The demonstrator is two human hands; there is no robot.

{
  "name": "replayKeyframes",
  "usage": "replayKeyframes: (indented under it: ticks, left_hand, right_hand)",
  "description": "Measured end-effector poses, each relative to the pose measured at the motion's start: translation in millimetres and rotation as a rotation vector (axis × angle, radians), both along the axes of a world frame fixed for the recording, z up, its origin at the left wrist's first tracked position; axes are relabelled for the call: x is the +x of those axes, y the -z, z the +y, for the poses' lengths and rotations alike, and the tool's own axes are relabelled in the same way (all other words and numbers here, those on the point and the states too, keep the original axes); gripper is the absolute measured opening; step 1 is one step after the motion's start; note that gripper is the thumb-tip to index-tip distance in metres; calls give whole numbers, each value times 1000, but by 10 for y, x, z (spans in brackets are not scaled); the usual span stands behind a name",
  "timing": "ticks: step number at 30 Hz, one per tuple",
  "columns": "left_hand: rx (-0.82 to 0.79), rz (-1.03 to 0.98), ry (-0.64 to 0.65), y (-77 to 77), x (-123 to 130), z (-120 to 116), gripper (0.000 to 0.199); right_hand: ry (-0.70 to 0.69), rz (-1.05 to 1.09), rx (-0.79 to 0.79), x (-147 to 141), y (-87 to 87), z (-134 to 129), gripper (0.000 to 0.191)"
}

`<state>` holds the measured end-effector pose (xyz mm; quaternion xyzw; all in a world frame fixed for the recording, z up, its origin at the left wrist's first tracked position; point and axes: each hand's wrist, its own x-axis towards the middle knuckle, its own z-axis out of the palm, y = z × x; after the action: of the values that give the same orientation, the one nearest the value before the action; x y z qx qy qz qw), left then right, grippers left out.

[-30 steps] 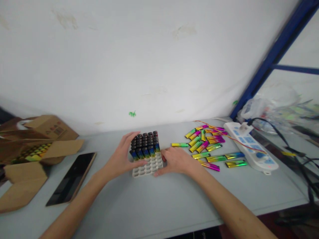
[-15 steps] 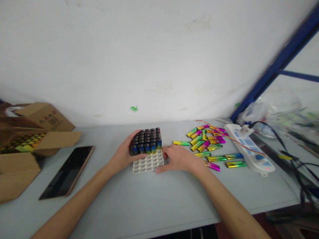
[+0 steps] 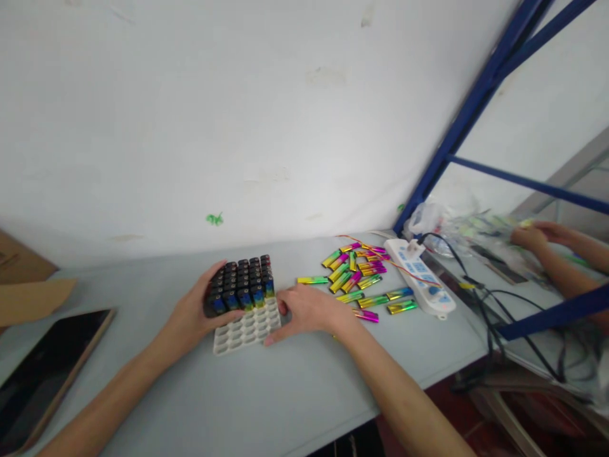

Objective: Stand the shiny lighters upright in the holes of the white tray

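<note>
A white tray [image 3: 247, 329] with rows of small cups lies on the grey table. Dark lighter-like pieces [image 3: 243, 282] stand upright in its back rows, and the front cups are bare. My left hand [image 3: 197, 311] wraps round the left side of the block, thumb along its front. At the tray's right edge, my right hand [image 3: 304, 311] has its thumb and curled fingers on the rim. Several shiny green, yellow and magenta lighters [image 3: 352, 273] lie loose to the right of it.
A black phone [image 3: 47, 374] and a cardboard box [image 3: 28, 298] are at the left. A white power strip [image 3: 421, 279] with black cables [image 3: 485, 298] is at the right. Beyond the blue frame [image 3: 469, 114], another person's hands [image 3: 537, 238] are over plastic bags.
The view has turned to the right, so things appear further left and another person's hands now show. Both my hands keep their places at the block and tray.
</note>
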<state>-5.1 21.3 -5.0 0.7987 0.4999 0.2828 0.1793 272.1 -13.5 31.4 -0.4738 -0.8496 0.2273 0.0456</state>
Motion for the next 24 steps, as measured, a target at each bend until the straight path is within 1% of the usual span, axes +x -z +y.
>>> replayKeyframes:
  ticks: [3, 5, 7, 9, 10, 12, 14, 16, 19, 22, 24]
  left_hand:
    - [-23, 15, -16, -23, 1, 15, 91]
    - [-38, 6, -34, -20, 4, 26, 91]
    - [-36, -12, -55, -7, 9, 33, 90]
    - [-26, -21, -75, 4, 15, 35, 91]
    - [-23, -20, -82, 6, 20, 33, 91]
    - [-18, -15, -99, 1, 30, 27, 91]
    - [-22, -11, -112, -12, 39, 18, 90]
    - [-29, -6, -119, -23, 46, 12, 89]
    - [-26, 12, -129, -22, 47, 13, 89]
    - [-22, 32, -141, -8, 40, 26, 86]
    - [-24, 37, -133, -2, 32, 35, 87]
  right_hand:
    - [70, 43, 30, 100, -88, -109, 65]
    - [175, 116, 102, 240, -139, -235, 53]
    - [308, 195, 207, 451, -152, -357, 40]
    - [465, 223, 326, 729, -112, -425, 34]
    - [515, 206, 364, 881, -73, -431, 31]
    - [563, 141, 423, 1167, 35, -400, 34]
    - [584, 46, 434, 1363, 165, -352, 44]
    - [569, -44, 378, 1421, 287, -332, 53]
    - [515, -83, 329, 1287, 386, -376, 57]
    - [513, -28, 362, 1142, 345, -471, 53]
    - [559, 7, 420, 1188, 262, -553, 50]
